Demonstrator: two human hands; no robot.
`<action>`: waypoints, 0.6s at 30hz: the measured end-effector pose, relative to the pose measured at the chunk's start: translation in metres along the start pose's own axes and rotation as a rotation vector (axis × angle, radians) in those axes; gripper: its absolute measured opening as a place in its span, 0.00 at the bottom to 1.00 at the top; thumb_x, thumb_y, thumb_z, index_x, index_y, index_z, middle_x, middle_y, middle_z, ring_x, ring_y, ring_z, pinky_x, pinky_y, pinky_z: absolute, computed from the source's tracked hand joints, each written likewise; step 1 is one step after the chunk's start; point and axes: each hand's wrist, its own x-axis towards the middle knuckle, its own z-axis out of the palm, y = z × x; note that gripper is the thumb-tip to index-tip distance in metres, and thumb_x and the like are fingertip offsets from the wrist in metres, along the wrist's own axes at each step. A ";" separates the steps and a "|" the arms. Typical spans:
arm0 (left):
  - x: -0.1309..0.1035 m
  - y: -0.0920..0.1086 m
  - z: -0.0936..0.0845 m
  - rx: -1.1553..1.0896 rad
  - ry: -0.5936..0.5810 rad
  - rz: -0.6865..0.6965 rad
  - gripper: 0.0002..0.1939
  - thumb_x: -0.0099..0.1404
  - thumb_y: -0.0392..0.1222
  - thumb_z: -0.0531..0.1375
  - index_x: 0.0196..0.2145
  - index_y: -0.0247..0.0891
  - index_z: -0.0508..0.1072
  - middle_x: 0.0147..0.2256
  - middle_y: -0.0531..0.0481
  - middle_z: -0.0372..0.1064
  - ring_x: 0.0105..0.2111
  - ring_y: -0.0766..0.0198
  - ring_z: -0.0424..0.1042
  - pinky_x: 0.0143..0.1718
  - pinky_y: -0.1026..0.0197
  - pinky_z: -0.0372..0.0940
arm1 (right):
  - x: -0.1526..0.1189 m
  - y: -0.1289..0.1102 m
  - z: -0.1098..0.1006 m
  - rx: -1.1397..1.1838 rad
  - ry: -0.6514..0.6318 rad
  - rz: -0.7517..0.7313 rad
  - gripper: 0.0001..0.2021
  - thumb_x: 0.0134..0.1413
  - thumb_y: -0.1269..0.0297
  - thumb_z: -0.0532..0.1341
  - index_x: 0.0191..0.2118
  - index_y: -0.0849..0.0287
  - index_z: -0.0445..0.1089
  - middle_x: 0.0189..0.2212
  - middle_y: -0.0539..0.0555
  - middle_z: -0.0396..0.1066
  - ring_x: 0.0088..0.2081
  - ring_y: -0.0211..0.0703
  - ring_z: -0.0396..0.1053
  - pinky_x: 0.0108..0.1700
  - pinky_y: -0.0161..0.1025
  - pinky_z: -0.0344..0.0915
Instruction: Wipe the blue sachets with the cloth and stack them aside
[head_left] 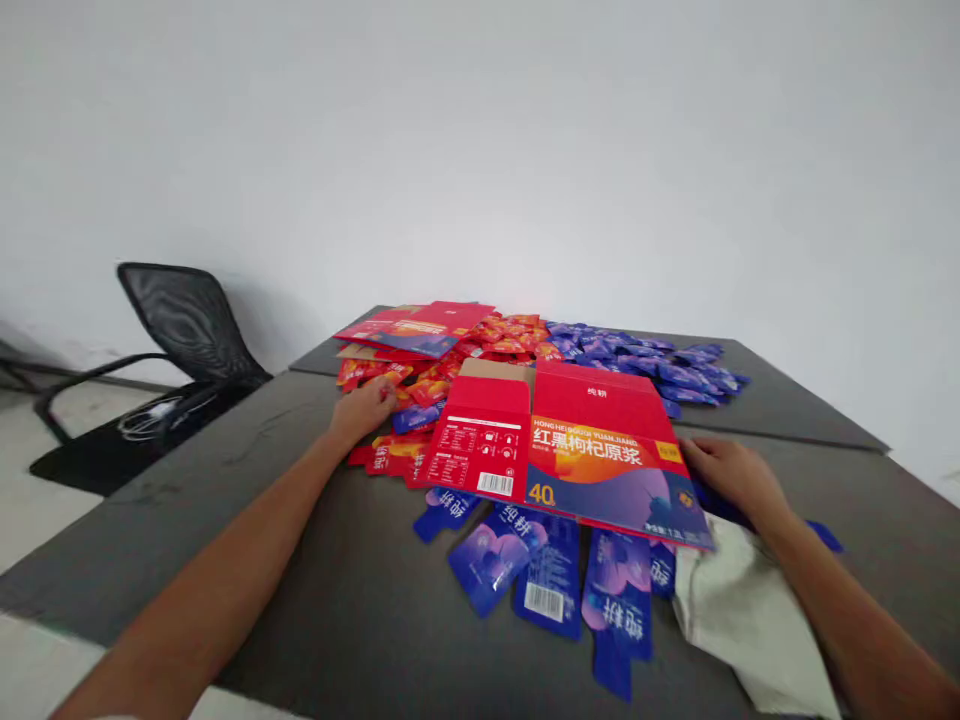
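Observation:
A folded-flat red and blue carton (592, 450) with Chinese lettering lies in front of me, over several blue pouches (551, 575). My right hand (735, 475) is at the carton's right edge, fingers closed on it with the thumb side up. At the left, my left hand (365, 410) rests among red pouches (390, 455), its fingers curled together; whatever they hold, if anything, is hidden. A blue pouch (418, 416) lies just right of that hand. Beneath my right forearm is a whitish cloth (750, 610).
More flat red cartons (431, 325) are stacked at the back left, over a heap of red pouches. A large heap of blue pouches (645, 360) spreads at the back right of the dark table (352, 620). A black mesh chair (184, 320) stands to the left, near the white wall.

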 end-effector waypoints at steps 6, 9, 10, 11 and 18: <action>0.001 0.000 0.000 -0.001 -0.009 -0.018 0.16 0.73 0.53 0.50 0.49 0.46 0.72 0.45 0.47 0.79 0.43 0.51 0.79 0.40 0.57 0.68 | 0.000 0.001 -0.001 0.006 0.006 -0.015 0.32 0.67 0.39 0.44 0.52 0.48 0.80 0.46 0.59 0.82 0.50 0.62 0.78 0.39 0.42 0.67; 0.002 0.000 0.000 -0.004 -0.014 -0.023 0.16 0.73 0.53 0.50 0.49 0.47 0.72 0.45 0.48 0.79 0.43 0.51 0.79 0.41 0.57 0.68 | 0.000 0.001 -0.001 0.010 0.001 -0.015 0.32 0.67 0.39 0.44 0.53 0.48 0.79 0.46 0.59 0.82 0.49 0.62 0.77 0.39 0.43 0.67; 0.002 0.000 -0.001 -0.005 -0.015 -0.024 0.17 0.73 0.53 0.50 0.50 0.47 0.72 0.45 0.48 0.79 0.43 0.51 0.79 0.41 0.57 0.68 | 0.000 0.000 -0.002 0.010 -0.001 -0.015 0.31 0.67 0.39 0.44 0.53 0.47 0.80 0.46 0.59 0.82 0.49 0.63 0.77 0.39 0.43 0.67; 0.001 0.000 -0.001 -0.006 -0.015 -0.026 0.17 0.73 0.53 0.50 0.50 0.47 0.73 0.45 0.48 0.79 0.43 0.51 0.79 0.42 0.57 0.68 | 0.000 0.000 -0.002 0.010 -0.004 -0.014 0.31 0.67 0.39 0.44 0.52 0.47 0.80 0.46 0.59 0.82 0.50 0.63 0.77 0.39 0.43 0.66; 0.001 0.001 -0.001 -0.012 -0.016 -0.030 0.17 0.73 0.54 0.50 0.49 0.47 0.72 0.45 0.47 0.79 0.44 0.50 0.79 0.41 0.56 0.68 | -0.001 0.000 -0.003 0.011 -0.009 -0.007 0.31 0.67 0.39 0.44 0.53 0.47 0.79 0.47 0.59 0.81 0.50 0.63 0.77 0.40 0.43 0.66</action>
